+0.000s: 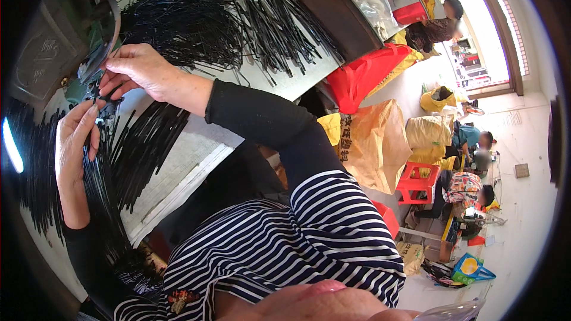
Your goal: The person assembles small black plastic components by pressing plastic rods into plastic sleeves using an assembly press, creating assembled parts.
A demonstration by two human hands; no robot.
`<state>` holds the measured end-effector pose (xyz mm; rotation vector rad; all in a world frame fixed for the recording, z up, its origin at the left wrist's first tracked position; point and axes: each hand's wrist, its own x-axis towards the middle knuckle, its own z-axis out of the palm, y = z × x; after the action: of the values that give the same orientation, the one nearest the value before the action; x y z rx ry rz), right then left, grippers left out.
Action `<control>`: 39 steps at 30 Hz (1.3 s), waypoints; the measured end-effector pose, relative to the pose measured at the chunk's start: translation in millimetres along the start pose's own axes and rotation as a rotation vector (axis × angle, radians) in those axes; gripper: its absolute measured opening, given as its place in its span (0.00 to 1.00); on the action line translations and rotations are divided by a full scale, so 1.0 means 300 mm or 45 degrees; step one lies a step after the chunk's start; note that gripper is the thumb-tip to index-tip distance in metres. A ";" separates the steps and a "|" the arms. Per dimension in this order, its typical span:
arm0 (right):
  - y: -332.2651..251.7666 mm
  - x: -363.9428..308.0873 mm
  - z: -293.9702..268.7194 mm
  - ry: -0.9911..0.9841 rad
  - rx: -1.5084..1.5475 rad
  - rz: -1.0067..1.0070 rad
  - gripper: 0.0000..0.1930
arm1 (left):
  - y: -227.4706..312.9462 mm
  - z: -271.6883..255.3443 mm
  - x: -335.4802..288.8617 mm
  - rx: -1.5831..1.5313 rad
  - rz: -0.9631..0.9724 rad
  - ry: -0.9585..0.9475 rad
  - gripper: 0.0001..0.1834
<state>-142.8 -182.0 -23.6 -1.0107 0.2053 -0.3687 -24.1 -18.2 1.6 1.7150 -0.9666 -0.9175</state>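
My left hand (77, 134) is closed, with thumb and fingertips pinched on the end of a thin black strip (100, 103). Just above it, my right hand (138, 70) has thumb and forefinger drawn together beside the curved metal arm (113, 18) of a small green bench machine (76, 90). Whatever its fingertips hold is too small to make out. Rows of long black strips (148, 148) lie on the pale worktable beside the machine, and more black strips (35, 172) hang along its left side.
A tangled heap of black strips (178, 24) and looser bundles (279, 30) cover the table's far part. Beyond its edge are a red bag (363, 74), a large tan sack (375, 142) and a red stool (416, 184). Other people (467, 184) sit at work along the right.
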 end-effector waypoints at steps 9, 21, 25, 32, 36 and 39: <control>-0.009 0.006 -0.068 0.102 0.181 -0.044 0.09 | -0.011 0.032 0.012 -0.120 0.026 -0.099 0.20; -0.067 0.005 -0.037 -0.011 -0.208 0.136 0.12 | 0.035 -0.085 -0.018 0.306 0.115 -0.212 0.22; -0.045 -0.001 0.004 -0.041 -0.216 0.223 0.12 | -0.001 -0.195 -0.107 0.419 0.046 0.015 0.18; -0.016 -0.009 0.003 -0.060 -0.227 0.223 0.12 | -0.071 -0.351 -0.210 0.799 0.033 0.452 0.16; -0.014 -0.007 0.008 -0.078 -0.212 0.236 0.12 | -0.089 -0.373 -0.222 0.841 -0.077 0.439 0.13; -0.026 -0.013 0.005 -0.016 -0.239 0.231 0.13 | -0.115 -0.353 -0.190 1.080 0.088 0.460 0.12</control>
<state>-147.5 -183.2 -16.1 -1.1693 0.3223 -0.1797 53.8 79.7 8.2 2.4107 -1.2423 -0.1002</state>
